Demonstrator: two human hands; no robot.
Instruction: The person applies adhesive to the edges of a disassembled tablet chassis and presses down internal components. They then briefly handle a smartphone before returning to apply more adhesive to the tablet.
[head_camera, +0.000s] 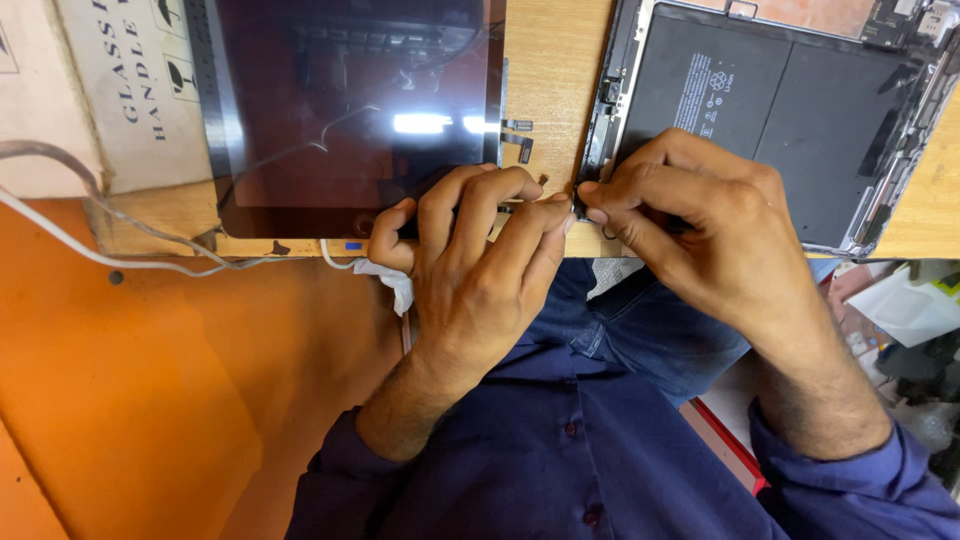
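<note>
Head view, looking down past a dark blue shirt (560, 450) and jeans to the near edge of a wooden table (545, 80).

Left hand (480, 270): forearm comes up from the shirt cuff, wrist bent, back of hand to camera. Fingers curled in, tips of index and middle meeting the thumb side at the table's near edge. Pinched closed, but whatever sits between the fingertips is too small or hidden to tell.

Right hand (700, 230): comes in from the lower right, knuckles up, fingers bent over the near left corner of the opened tablet (780, 110). Fingertips meet the left hand's tips right at that corner. Closed pinch on the tablet's edge or a small part there; can't tell which.

Opened tablet: lies at the table's right side near the near edge, back shell up, screen off. Two large flat black battery cells fill most of it, metal frame around them, circuit parts along the left and right edges.

Glass screen panel (350, 110): lies face up left of the tablet, near the same edge, dark and glossy with light glare. Short flat cables (517, 140) stick out of its right side toward the tablet.

White cables (60, 215) run across the table's left corner onto an orange surface (150, 380) below.
</note>
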